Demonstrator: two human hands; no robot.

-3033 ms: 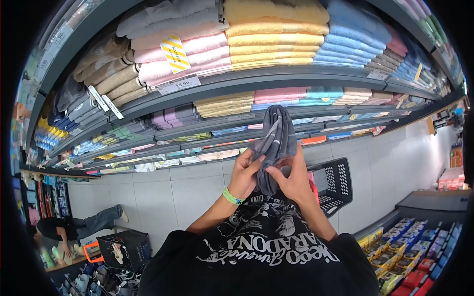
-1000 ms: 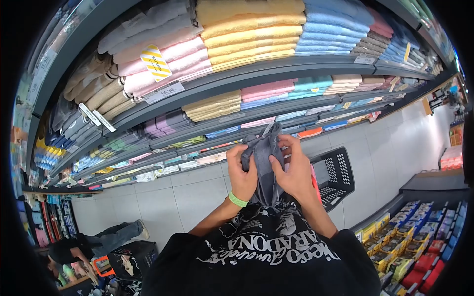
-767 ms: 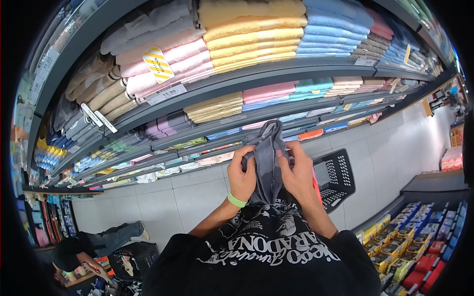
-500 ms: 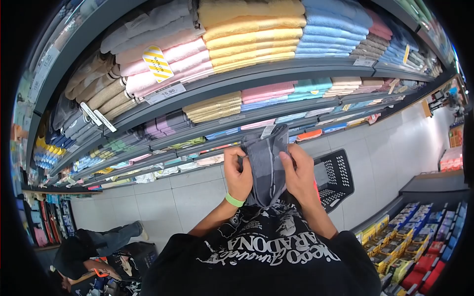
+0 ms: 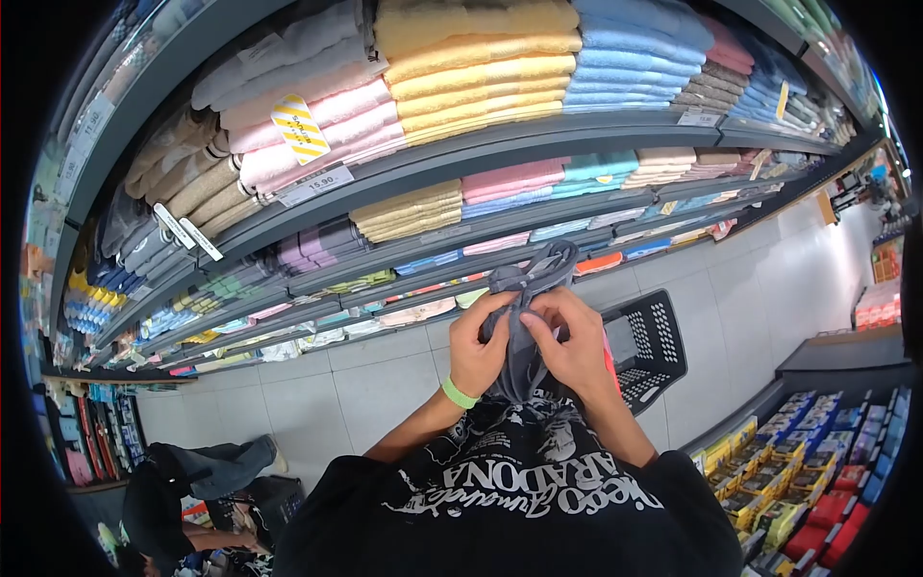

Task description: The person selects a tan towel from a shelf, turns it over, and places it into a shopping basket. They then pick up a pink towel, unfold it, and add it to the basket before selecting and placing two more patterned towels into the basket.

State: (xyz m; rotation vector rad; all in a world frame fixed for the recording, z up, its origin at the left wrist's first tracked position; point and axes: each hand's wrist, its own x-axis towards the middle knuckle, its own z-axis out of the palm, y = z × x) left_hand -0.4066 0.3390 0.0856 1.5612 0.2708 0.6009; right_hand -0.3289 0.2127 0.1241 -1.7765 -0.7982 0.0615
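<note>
A dark grey patterned towel [image 5: 522, 361] is bunched in front of my chest, creased along its middle. My left hand [image 5: 478, 346] grips its left side with the fingers wrapped round the cloth, and a green band circles that wrist. On the other side my right hand [image 5: 571, 338] pinches the towel, its thumb close to the left thumb. The upper end of the cloth curls above both hands. Part of the towel is hidden behind the fingers. Just right of my right hand stands a black shopping basket [image 5: 661, 370] on the floor.
Long shelves [image 5: 452, 149] with folded towels in several colours curve across the front. At lower right, a display [image 5: 779, 462] holds small packaged goods. Another person [image 5: 159, 500] bends at lower left. Pale floor tiles [image 5: 385, 370] run between them.
My hands have come closer together, squeezing the towel from a spread shape into a narrower fold. The person at lower left has shifted slightly.
</note>
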